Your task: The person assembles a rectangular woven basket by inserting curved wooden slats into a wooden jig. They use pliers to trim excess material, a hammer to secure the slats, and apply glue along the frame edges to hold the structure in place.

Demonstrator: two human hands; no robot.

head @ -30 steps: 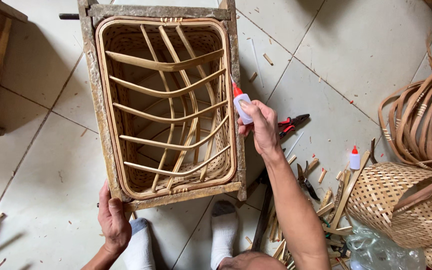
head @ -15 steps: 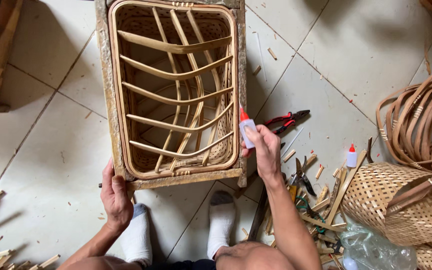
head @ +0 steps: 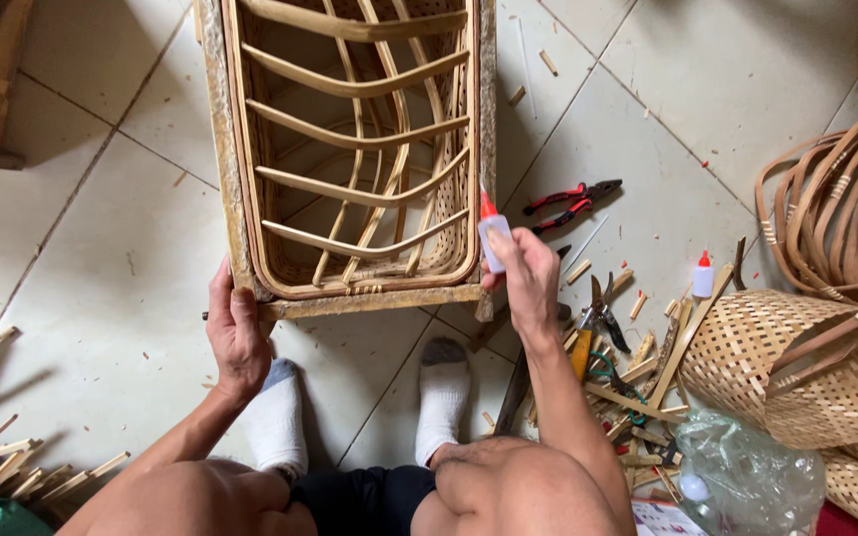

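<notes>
A pale tiled floor (head: pixel 101 199) is seen from above, and most of the upper middle is taken up by a rectangular rattan frame (head: pixel 355 149) with curved slats, set in a rough wooden surround and lying from twelve o'clock down to the centre; at three to four o'clock a woven bamboo basket (head: pixel 777 367) is laid on its side, with a bundle of coiled rattan strips (head: pixel 836 208) above it at two to three o'clock; a crumpled clear plastic bag (head: pixel 747 476) is seen at five o'clock; two feet in white socks (head: pixel 444 397) are planted at six o'clock, just below the frame's near edge; the frame's near left corner is gripped by the left hand (head: pixel 235 333) at seven to eight o'clock, fingers curled and pressed together on the wood, thumb along the edge; the right hand (head: pixel 528 278) is held at the frame's near right corner, just right of centre, its fingers closed in a pinch around a small white glue bottle (head: pixel 494 238) with a red tip, the tip pointed up against the frame's right rim; red-handled pliers (head: pixel 573 203) are laid at two o'clock on the floor; a second glue bottle (head: pixel 704 278) is stood at three o'clock, near the basket; offcuts of cane (head: pixel 12 467) are scattered at eight o'clock.
</notes>
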